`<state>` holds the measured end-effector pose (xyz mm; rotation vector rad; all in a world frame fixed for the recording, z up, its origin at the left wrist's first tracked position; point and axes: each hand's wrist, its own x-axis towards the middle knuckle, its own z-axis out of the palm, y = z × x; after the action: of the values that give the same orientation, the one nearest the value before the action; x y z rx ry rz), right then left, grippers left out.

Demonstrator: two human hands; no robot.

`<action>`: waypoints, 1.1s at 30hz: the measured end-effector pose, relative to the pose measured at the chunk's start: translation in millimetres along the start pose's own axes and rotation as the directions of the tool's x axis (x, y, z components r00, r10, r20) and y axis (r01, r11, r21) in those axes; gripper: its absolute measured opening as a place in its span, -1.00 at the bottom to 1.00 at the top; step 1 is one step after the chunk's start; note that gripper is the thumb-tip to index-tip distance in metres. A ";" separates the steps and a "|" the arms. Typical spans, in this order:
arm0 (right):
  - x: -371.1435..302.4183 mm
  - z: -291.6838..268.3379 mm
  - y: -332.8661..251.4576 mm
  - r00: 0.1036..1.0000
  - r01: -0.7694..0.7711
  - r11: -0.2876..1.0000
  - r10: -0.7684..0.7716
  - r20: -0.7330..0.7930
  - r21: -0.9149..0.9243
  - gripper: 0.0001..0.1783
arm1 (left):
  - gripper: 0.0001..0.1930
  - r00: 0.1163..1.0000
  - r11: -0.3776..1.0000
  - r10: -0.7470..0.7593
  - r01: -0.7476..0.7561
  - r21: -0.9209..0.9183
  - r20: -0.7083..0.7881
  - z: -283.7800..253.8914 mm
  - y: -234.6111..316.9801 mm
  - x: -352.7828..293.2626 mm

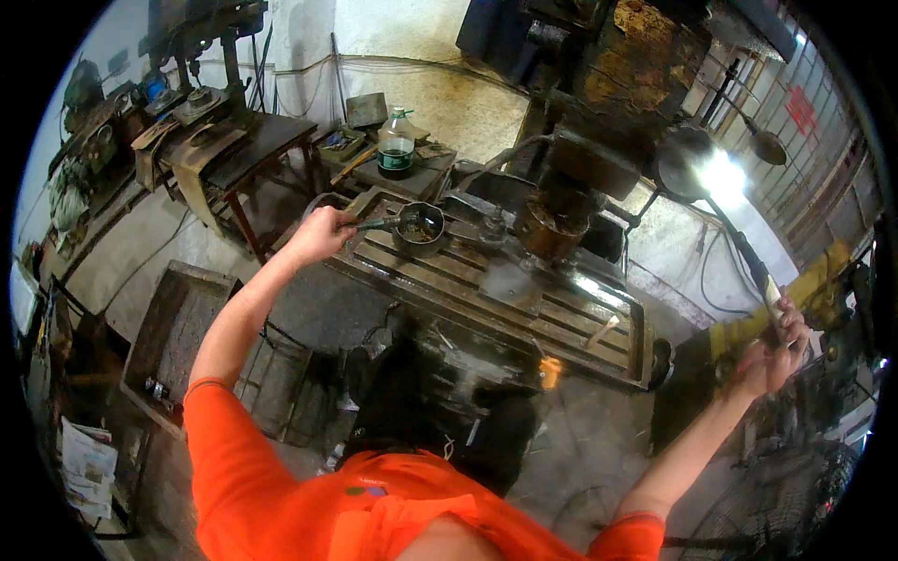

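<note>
My left hand [321, 234] grips the handle of a small dark metal pot [419, 227] that rests on the slotted table [440, 290] of a large drilling machine. A flat metal plate [512, 280] lies on that table under the machine's spindle head [552, 224]. My right hand [774, 348] is stretched far to the right and closed around the end of a long feed lever [744, 252] of the machine. Both my arms wear short orange sleeves.
A lit work lamp [720, 173] shines beside the spindle. A plastic bottle with green liquid [396, 143] stands on a cluttered bench behind. Another drill press [210, 65] sits on a dark table at the back left. A metal box [178, 327] stands on the floor at left.
</note>
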<state>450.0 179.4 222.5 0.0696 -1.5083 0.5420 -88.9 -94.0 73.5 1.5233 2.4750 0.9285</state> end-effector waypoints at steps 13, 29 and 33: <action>0.1 9.7 -16.8 0.997 -0.012 0.998 0.008 -0.074 -0.058 -0.86 | -0.72 0.955 0.706 -0.237 0.296 -0.643 0.179 66.7 36.6 -20.5; -24.3 9.1 -2.4 0.998 0.006 1.000 -0.006 -0.062 0.010 -0.67 | -0.75 0.964 0.588 -0.181 0.266 -0.764 0.196 210.1 125.6 52.4; -35.9 14.3 -3.5 0.996 -0.011 1.000 0.009 -0.094 -0.023 -0.68 | -0.75 0.953 0.586 -0.197 0.303 -0.752 0.231 206.3 123.5 46.2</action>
<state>439.2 160.4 190.4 0.0181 -1.4240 0.5291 62.2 76.3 -16.7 0.8508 1.6998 1.5131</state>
